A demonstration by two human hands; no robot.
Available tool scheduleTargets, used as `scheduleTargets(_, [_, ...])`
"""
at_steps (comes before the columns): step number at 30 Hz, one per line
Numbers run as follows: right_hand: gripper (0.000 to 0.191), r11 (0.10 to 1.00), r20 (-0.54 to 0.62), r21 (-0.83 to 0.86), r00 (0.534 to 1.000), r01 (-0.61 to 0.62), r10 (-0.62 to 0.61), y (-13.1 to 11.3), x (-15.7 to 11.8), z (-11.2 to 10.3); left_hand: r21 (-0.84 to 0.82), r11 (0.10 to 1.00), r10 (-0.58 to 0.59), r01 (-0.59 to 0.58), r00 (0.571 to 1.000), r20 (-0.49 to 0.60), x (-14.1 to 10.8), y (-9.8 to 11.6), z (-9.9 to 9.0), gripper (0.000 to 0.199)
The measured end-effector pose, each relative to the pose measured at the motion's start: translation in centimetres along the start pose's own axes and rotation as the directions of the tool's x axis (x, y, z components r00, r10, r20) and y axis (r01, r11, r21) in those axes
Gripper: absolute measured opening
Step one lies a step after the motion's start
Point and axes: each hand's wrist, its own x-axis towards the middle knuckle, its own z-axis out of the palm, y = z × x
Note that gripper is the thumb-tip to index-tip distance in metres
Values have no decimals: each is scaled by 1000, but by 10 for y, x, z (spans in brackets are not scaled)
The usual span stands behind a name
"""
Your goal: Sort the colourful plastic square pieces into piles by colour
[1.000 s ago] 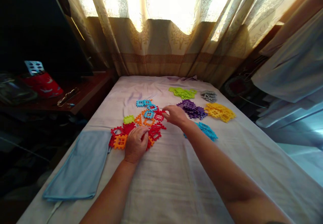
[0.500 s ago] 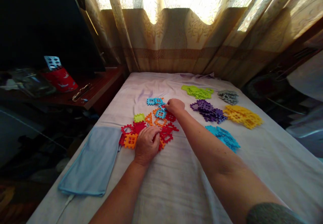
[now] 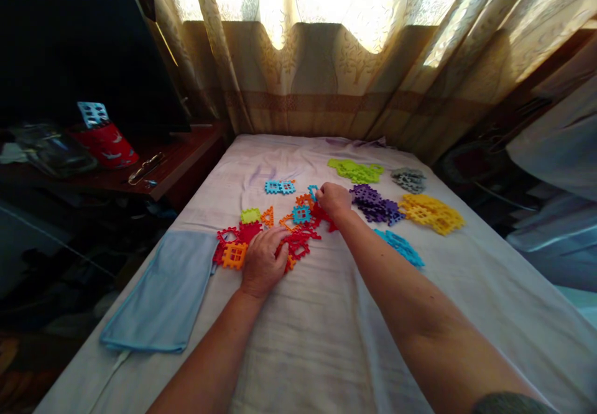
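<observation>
My left hand [image 3: 265, 260] lies over the mixed heap of flat notched plastic building pieces, fingers stretched and thumb apart. Beside it are an orange window piece [image 3: 234, 255], a red piece [image 3: 298, 246] and a lime piece [image 3: 250, 216]. Farther forward, my right hand [image 3: 333, 200] is closed, its fingertips pinching a light blue building piece [image 3: 313, 191] that is partly hidden. Close below that hand are a blue window piece [image 3: 301, 214], an orange piece [image 3: 305, 200] and red pieces [image 3: 321, 216]. Two joined-looking blue pieces [image 3: 280, 187] lie apart at the back.
Sorted piles lie on the right: lime [image 3: 357, 171], grey [image 3: 408, 180], purple [image 3: 375, 204], yellow [image 3: 431, 213] and blue [image 3: 400, 248]. A folded light blue cloth-like pad [image 3: 161, 293] with a white cord is at left. A dark wooden desk [image 3: 181, 159] holds a red cup [image 3: 109, 145].
My right hand has moved rightward, with blue, orange and red pieces shifting away from the two blue ones at the back. My left hand stays on the heap. The view has shifted slightly.
</observation>
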Motion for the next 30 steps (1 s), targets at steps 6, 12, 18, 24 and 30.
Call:
scheduleTargets(6, [30, 1000, -36, 19, 999, 10, -10, 9, -6, -6, 56, 998, 14, -18, 998, 65, 0, 1, -1, 27])
scheduleTargets(12, [23, 984, -100, 168, 992, -58, 75, 37, -6, -7, 59, 998, -1, -4, 996, 94, 1, 0, -2, 22])
scheduleTargets(18, [20, 869, -109, 494, 990, -21, 86, 71, -18, -11, 43, 999, 16, -19, 996, 86, 1, -1, -1, 21])
scheduleTargets(24, [32, 603, -118, 798, 979, -4, 163, 140, -69, -30, 38, 998, 48, -51, 996, 69, 2, -3, 1, 21])
scheduleTargets(30, [38, 517, 17, 841, 962, -161, 271, 196, -114, -29, 57, 997, 46, -49, 997, 66, 3, -3, 1, 24])
